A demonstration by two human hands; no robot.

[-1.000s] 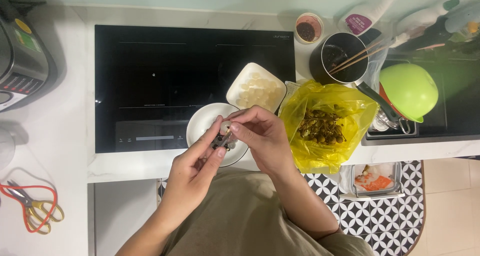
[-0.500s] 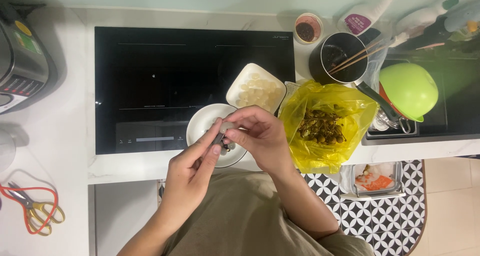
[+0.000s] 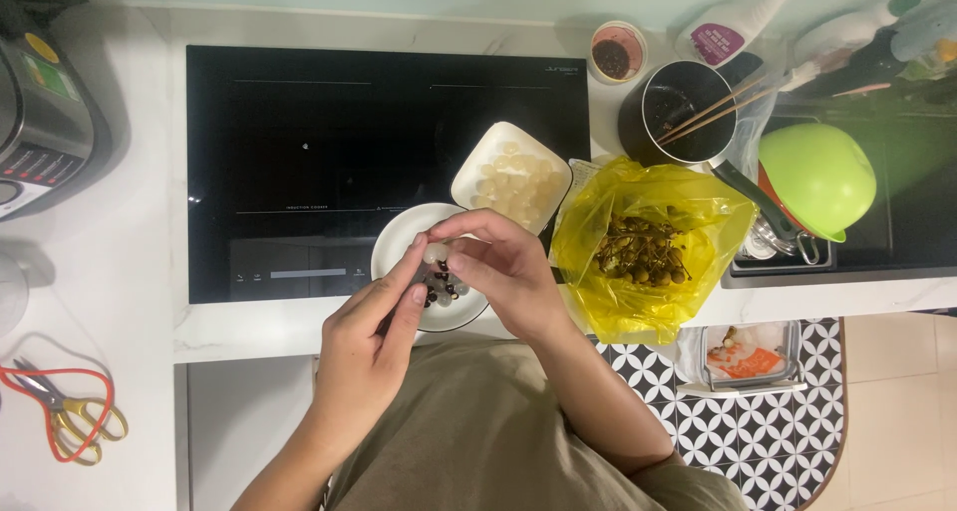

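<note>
Both hands (image 3: 439, 292) pinch one small pale peeled fruit (image 3: 433, 255) above the round white bowl (image 3: 394, 247); probably slippery, soft, so fingers grip gently.

Kitchen counter, bystander items

Black induction hob (image 3: 329, 142) centre; scissors (image 3: 60, 411) with red and yellow handles near left; grey appliance (image 3: 40, 112) far left; black pot (image 3: 678, 112) holding chopsticks (image 3: 723, 107); green bowl (image 3: 812, 177) right; spray bottle (image 3: 733, 27) far right.
</note>
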